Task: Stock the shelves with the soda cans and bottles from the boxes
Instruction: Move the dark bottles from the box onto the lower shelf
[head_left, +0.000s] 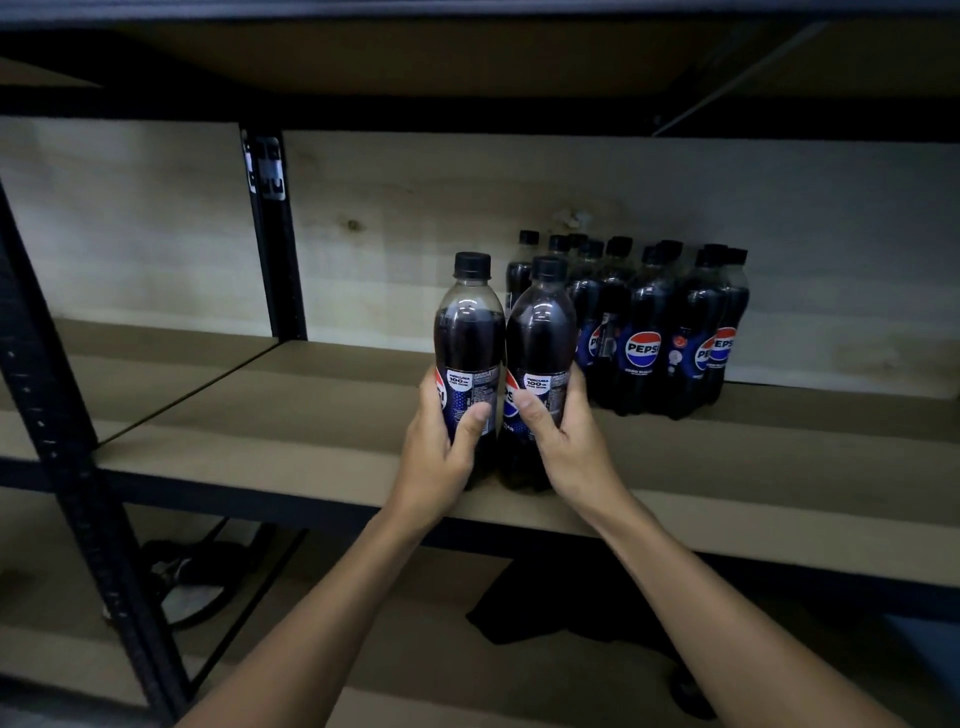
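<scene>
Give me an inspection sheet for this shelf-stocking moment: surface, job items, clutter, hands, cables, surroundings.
Surface: brown shelf board on a black metal rack, bare at left.
Job's things: group of Pepsi bottles standing at the back; two more bottles, left bottle and right bottle, upright and side by side near the front edge.
Clutter: nothing seen on this shelf.
Hands: left hand grips the left bottle; right hand grips the right bottle.
Cables: nothing seen.
Surroundings: dark cloth and a shoe-like item on the level below; pale wall behind.
</scene>
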